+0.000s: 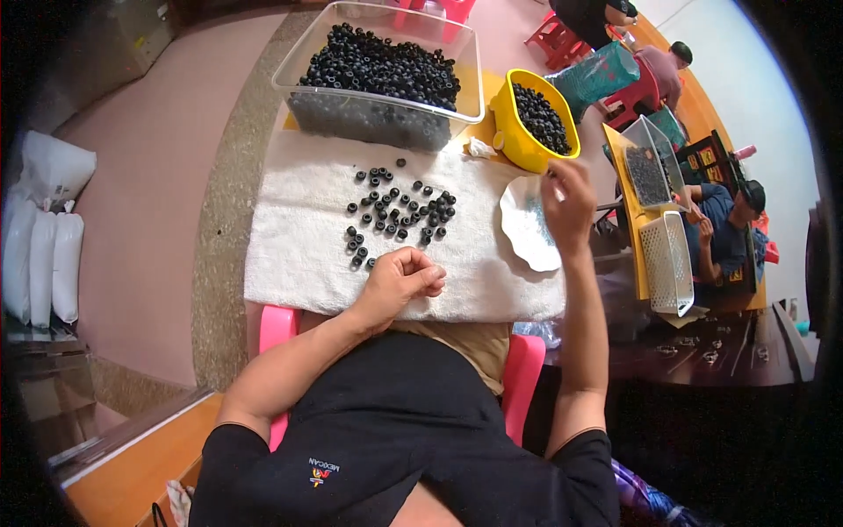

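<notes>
Small black ring-shaped parts (395, 209) lie loosely scattered on a white towel (299, 237) in front of me. My left hand (399, 283) rests at the near side of them, thumb and fingertips pressed together; what they hold, if anything, is hidden. To the right, my right hand (571, 206) is raised over the edge of a white scallop-edged dish (520, 224). Its fingers look curled but are smeared by motion. Tiny pale bluish pieces lie in the dish, partly covered by that hand.
Behind the towel stand a clear plastic bin (378, 101) and a yellow tub (502, 123), both holding many black parts. A crumpled white scrap (480, 148) lies near the tub. At right, another person (729, 224) sits by a white basket (669, 263). White sacks (44, 237) stand at left.
</notes>
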A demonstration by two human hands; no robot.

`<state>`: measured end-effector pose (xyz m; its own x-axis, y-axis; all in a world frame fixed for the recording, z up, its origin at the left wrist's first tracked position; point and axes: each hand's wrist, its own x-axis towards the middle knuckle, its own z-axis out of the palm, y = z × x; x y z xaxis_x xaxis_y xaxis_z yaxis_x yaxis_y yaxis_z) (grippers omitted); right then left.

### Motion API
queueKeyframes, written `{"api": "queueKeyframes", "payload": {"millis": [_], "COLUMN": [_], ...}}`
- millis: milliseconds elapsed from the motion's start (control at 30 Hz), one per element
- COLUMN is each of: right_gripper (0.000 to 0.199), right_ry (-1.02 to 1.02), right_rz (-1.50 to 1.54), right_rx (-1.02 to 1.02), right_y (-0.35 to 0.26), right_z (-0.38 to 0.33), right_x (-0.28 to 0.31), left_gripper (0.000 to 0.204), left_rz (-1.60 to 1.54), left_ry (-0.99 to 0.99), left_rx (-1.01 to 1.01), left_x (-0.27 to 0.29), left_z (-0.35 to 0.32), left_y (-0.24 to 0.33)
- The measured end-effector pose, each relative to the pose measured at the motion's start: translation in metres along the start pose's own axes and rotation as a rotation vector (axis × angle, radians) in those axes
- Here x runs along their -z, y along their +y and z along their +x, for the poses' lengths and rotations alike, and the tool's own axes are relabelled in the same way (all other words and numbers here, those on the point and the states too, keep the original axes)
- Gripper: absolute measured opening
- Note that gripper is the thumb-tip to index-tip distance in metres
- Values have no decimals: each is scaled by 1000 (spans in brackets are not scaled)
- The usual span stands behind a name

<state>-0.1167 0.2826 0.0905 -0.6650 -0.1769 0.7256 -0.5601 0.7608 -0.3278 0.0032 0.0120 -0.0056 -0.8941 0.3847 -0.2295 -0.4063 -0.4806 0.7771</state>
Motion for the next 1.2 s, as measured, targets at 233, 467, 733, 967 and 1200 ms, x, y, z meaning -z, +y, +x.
{"api": "queueKeyframes", "payload": {"millis": [233,467,733,967,1200], "right_gripper": [30,16,12,16,19], "right_ry": [9,-143,-181,-635,-1529], "right_rz": [-321,76,108,121,142], "right_rx": [104,176,192,149,158], "right_y": [50,-26,-45,-59,-41], "right_z": [71,45,78,138,190], "right_x": [-19,-57,-63,-101,-174], "left_gripper": [10,10,12,29,43], "left_rz": [-32,232,345,748,1044], "left_ry": [-37,-22,133,744,856], "left_rx": [-13,-149,-480,-962,-1007], "left_x": [0,-2,-6,80,136], "left_z": [1,-8,-18,43,104], "left_y": [-2,-8,58,193,216]}}
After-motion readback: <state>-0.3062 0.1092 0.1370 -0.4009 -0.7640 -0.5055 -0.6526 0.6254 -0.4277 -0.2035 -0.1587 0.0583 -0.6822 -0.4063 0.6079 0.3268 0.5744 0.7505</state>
